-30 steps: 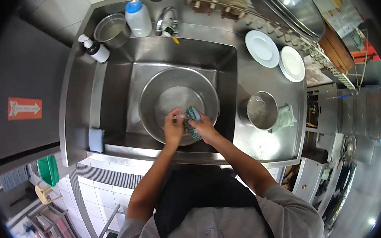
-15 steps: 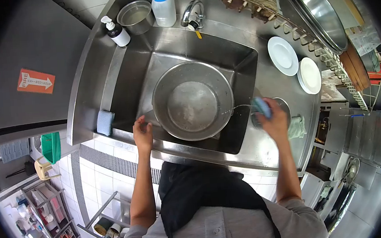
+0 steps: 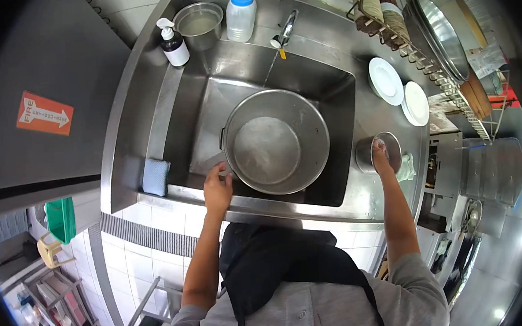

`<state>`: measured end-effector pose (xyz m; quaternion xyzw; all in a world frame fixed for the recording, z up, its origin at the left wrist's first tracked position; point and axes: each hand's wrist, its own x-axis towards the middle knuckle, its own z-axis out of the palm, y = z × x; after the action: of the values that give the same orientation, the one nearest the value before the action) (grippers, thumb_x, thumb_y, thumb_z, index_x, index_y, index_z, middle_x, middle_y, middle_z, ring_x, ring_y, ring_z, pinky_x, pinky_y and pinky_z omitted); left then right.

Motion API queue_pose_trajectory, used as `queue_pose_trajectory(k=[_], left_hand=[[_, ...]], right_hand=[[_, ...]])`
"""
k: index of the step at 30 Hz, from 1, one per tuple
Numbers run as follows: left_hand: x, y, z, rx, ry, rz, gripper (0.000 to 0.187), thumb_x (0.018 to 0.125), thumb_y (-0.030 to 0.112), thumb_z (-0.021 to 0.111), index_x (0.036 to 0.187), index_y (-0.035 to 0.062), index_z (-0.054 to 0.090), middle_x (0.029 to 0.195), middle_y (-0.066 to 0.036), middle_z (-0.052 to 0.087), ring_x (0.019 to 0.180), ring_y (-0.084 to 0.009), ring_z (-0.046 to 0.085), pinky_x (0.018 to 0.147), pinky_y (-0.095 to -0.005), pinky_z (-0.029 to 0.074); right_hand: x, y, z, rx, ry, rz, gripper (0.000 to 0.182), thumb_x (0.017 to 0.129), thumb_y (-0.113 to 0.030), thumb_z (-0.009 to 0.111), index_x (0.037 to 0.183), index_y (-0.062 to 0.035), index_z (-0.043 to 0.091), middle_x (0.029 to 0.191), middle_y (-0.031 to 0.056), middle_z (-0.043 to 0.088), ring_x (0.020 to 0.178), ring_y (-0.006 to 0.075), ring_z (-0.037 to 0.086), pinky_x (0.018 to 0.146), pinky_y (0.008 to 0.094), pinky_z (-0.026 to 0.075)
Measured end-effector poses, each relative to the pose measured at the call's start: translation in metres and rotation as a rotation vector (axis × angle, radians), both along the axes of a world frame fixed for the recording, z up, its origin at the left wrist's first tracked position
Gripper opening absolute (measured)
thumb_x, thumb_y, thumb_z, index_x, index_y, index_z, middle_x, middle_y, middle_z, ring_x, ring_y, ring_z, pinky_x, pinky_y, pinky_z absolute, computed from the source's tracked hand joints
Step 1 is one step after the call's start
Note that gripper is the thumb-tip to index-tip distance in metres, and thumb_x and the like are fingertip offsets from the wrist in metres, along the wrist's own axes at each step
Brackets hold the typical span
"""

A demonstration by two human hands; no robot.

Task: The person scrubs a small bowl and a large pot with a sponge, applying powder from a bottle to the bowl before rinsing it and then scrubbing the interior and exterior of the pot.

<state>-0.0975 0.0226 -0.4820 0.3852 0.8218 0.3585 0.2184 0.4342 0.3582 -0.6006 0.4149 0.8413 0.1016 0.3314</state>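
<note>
On grey wall: orange arrow sign (image 3: 44, 113) reading "FIRE"; left hand (image 3: 217, 191) at pot (image 3: 276, 141) rim.

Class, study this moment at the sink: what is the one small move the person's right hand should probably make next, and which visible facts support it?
Probably lift the right hand out of the small metal pot and bring it to the large pot. The hand reaches into the small pot on the counter, while the left hand steadies the large pot's rim in the sink, and water runs from the tap.

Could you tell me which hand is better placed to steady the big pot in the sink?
Left. The left hand is already at the pot's near rim, while the right hand is off over the small container on the counter.
</note>
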Motion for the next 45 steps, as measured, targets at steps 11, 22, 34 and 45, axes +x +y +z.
queue_pose_trajectory(k=[11, 22, 34, 45], left_hand=[[-0.009, 0.004, -0.001, 0.208, -0.259, -0.001, 0.030, 0.081, -0.002, 0.062, 0.110, 0.0041, 0.061, 0.097, -0.013, 0.065, 0.080, -0.0225, 0.065, 0.069, -0.0310, 0.053], [0.035, 0.053, 0.029, 0.199, -0.246, -0.134, 0.019, 0.084, 0.005, 0.064, 0.102, 0.0088, 0.067, 0.088, -0.010, 0.066, 0.067, -0.0168, 0.062, 0.063, -0.0291, 0.049], [0.124, 0.124, 0.053, 0.067, -0.357, -0.733, 0.023, 0.084, 0.016, 0.066, 0.106, 0.0125, 0.064, 0.094, -0.006, 0.067, 0.074, -0.0212, 0.063, 0.069, -0.0336, 0.050], [-0.033, 0.076, -0.044, 0.052, -0.137, 0.384, 0.024, 0.087, 0.018, 0.063, 0.107, 0.0062, 0.062, 0.090, -0.013, 0.068, 0.084, -0.0214, 0.065, 0.075, -0.0330, 0.050]], right_hand=[[-0.062, -0.055, 0.123, 0.043, 0.710, -0.742, 0.048, 0.085, -0.008, 0.042, 0.133, -0.0071, 0.044, 0.121, 0.0338, 0.051, 0.115, 0.0460, 0.048, 0.100, 0.0458, 0.038], [-0.095, -0.045, 0.116, -0.198, -0.264, -0.104, 0.042, 0.089, -0.008, 0.043, 0.125, 0.0138, 0.042, 0.132, 0.0318, 0.039, 0.112, 0.0541, 0.042, 0.101, 0.0533, 0.034], [-0.077, -0.067, 0.130, 0.172, 0.583, -0.664, 0.053, 0.081, -0.001, 0.047, 0.133, -0.0047, 0.037, 0.120, 0.0326, 0.049, 0.112, 0.0474, 0.050, 0.094, 0.0477, 0.044], [-0.084, -0.068, 0.245, -0.083, 1.103, -0.896, 0.050, 0.078, -0.013, 0.060, 0.125, 0.0027, 0.053, 0.106, 0.0113, 0.063, 0.094, 0.0185, 0.059, 0.086, 0.0291, 0.044]])
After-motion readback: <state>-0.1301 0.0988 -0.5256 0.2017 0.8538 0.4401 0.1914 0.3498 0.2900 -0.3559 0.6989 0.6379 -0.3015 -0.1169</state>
